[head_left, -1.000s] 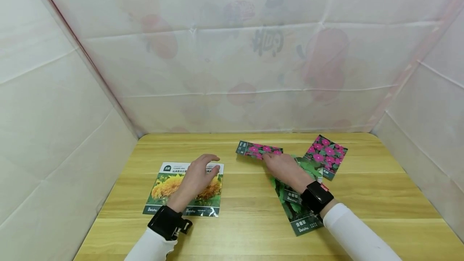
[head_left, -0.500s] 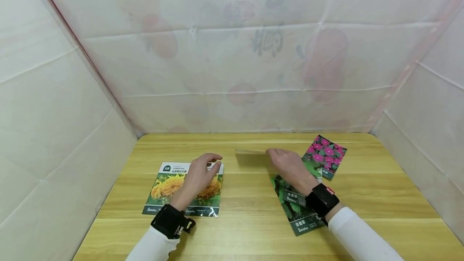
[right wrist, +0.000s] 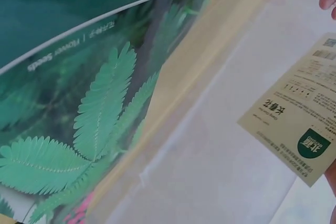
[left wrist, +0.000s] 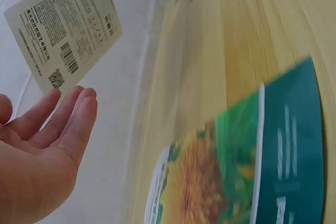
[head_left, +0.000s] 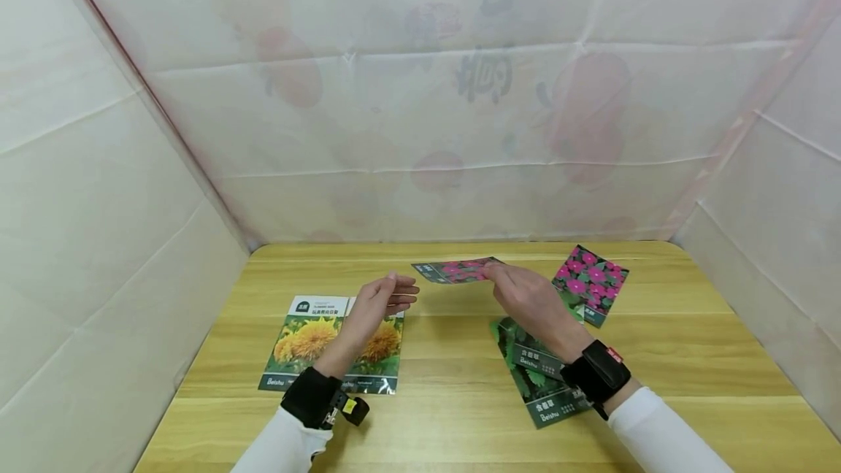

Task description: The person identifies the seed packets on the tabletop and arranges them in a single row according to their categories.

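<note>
My right hand (head_left: 531,301) pinches one end of a seed packet (head_left: 456,270) with pink flowers and holds it above the table, tilted. Its pale printed back (left wrist: 68,30), with a barcode, faces the left wrist camera. My left hand (head_left: 381,305) has its fingers extended toward the packet's far end, palm turned to it, and holds nothing. Below the left hand lie two yellow-flower seed packets (head_left: 305,341) side by side. Under the right forearm lie overlapping green-leaf seed packets (head_left: 548,407), partly hidden by the wrist.
Another pink-flower seed packet (head_left: 591,279) lies at the back right, its lower corner by the green-leaf ones. Pale cloth walls (head_left: 420,115) enclose the wooden table (head_left: 447,414) at the back and sides.
The pink-flower packet in my right hand has swung from face-up, through edge-on, to a raised tilt, shifting slightly left. My left hand has moved right toward it, its fingers straightening.
</note>
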Demonstrator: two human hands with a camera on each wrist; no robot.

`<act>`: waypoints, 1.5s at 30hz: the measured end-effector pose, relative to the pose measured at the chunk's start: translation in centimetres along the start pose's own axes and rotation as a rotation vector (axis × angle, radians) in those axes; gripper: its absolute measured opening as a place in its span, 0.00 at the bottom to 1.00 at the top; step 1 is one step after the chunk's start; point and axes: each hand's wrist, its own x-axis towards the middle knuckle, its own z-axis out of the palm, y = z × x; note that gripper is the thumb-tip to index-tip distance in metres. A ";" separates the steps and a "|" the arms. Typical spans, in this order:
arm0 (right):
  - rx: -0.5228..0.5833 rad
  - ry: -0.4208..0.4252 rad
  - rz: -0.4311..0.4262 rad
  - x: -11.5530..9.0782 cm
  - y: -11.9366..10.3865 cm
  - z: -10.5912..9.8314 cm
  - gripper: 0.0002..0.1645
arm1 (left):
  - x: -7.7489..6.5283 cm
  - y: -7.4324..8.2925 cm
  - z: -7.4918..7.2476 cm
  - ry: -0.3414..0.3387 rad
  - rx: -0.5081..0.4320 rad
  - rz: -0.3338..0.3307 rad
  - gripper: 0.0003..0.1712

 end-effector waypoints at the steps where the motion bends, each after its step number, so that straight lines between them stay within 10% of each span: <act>1: -0.005 0.007 -0.012 0.1 0.0 -0.1 0.20 | 0.3 -0.7 -0.2 -0.013 -0.032 -0.017 0.36; 11: 0.014 0.040 -0.085 0.0 -0.5 -0.7 0.22 | 1.9 -3.9 -0.6 0.064 -0.175 -0.162 0.33; 22: 0.035 0.005 -0.126 -0.1 -0.6 -0.6 0.23 | -0.1 3.4 1.3 0.092 -0.145 -0.199 0.24; 45: -0.017 -0.076 -0.133 -0.5 -0.5 -0.3 0.29 | -0.4 3.5 2.1 0.247 -0.263 -0.265 0.12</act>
